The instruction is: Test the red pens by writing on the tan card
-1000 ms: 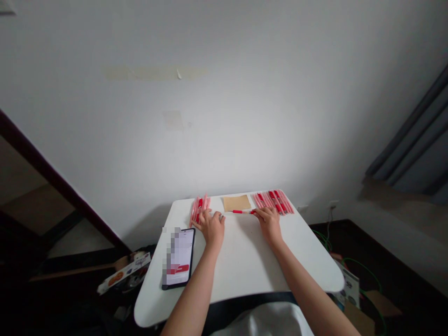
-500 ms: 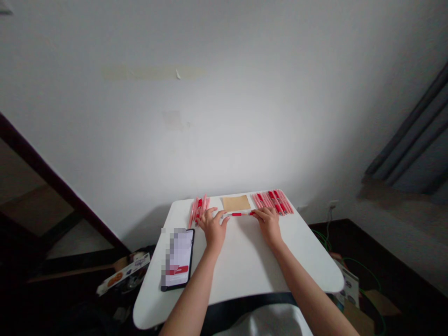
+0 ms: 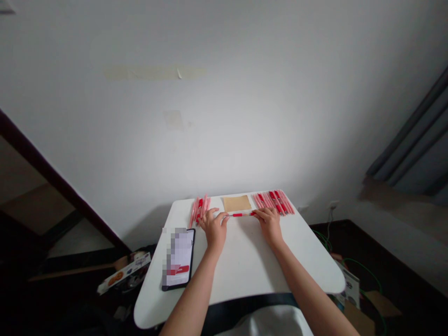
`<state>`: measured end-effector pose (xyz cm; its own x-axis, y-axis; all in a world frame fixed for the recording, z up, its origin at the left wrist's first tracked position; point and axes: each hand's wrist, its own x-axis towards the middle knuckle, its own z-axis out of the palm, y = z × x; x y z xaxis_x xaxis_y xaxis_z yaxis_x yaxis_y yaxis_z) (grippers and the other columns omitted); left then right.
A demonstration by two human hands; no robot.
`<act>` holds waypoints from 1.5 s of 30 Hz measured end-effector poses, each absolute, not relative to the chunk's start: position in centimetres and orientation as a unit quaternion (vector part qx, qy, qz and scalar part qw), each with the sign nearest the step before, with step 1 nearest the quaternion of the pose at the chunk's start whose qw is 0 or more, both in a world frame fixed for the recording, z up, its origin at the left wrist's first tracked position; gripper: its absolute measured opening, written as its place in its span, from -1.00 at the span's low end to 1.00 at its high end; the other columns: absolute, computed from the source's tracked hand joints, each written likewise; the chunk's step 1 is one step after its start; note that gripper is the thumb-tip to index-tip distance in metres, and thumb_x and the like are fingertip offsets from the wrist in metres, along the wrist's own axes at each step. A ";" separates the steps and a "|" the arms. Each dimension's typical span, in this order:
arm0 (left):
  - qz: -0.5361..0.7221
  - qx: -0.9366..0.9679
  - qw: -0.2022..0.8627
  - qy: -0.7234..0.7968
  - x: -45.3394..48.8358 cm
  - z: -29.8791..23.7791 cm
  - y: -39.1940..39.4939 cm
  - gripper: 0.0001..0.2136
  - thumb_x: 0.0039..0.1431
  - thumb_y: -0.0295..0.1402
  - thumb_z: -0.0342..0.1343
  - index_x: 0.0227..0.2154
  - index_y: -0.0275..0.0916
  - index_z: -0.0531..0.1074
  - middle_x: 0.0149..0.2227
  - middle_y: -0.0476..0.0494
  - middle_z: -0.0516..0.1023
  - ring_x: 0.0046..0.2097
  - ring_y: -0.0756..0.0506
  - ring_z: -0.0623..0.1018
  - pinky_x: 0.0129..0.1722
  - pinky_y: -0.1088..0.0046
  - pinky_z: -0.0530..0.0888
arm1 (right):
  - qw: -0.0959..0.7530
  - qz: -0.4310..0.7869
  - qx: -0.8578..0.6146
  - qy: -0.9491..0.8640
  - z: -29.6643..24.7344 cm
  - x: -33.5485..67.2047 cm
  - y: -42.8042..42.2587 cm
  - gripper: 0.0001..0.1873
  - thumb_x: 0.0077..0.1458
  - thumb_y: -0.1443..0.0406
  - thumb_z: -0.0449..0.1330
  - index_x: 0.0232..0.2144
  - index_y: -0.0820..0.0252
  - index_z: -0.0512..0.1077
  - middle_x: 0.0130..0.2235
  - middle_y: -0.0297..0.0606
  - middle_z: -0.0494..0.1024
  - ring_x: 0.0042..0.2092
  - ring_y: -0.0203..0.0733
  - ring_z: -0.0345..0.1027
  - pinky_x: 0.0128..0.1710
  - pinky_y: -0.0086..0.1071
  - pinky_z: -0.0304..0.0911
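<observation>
Two hands meet at one pen, which lies level just below the middle of the frame, above the far part of the white table. The left hand pinches the pen's left end with its fingertips, and the right hand grips the right end. A left pile of pens lies just beside the left hand, and a right pile of pens sits beyond the right hand. A brown card lies between the piles. A phone rests at the table's left edge.
</observation>
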<state>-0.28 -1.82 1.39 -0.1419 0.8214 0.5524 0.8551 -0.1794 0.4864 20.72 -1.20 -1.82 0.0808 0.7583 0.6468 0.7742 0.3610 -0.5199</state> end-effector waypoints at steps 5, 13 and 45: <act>-0.407 -0.644 0.021 -0.648 -0.4 1.3 -1.7 -0.91 0.07 -0.33 0.19 -0.36 -0.03 0.58 -0.05 -0.09 0.47 0.09 -0.20 0.35 0.19 0.02 0.07 | 0.470 -0.008 -0.571 -0.673 -1.9 20.8 -1.2 -0.67 0.25 0.10 0.02 -0.24 -0.03 0.58 -0.23 -0.23 0.57 -0.13 -0.04 0.21 -0.10 -0.17 0.05; -0.412 -0.636 0.028 -0.652 -0.6 1.0 -1.6 -0.91 0.08 -0.33 0.18 -0.36 -0.03 0.58 -0.06 -0.10 0.47 0.09 -0.20 0.35 0.19 -0.01 0.05 | 0.473 -0.006 -0.577 -0.666 -1.8 20.8 -1.2 -0.67 0.26 0.12 0.02 -0.26 -0.01 0.59 -0.23 -0.24 0.58 -0.12 -0.05 0.22 -0.10 -0.19 0.03; -0.331 -0.628 0.038 -0.703 0.2 0.4 -0.9 -0.99 -0.03 -0.34 0.25 -0.49 -0.08 0.56 -0.02 -0.07 0.44 0.13 -0.25 0.25 0.20 -0.21 -0.08 | 0.476 -0.002 -0.600 -0.643 -1.5 20.6 -1.5 -0.63 0.26 0.10 -0.01 -0.26 0.01 0.58 -0.24 -0.22 0.57 -0.13 -0.04 0.20 -0.13 -0.20 0.01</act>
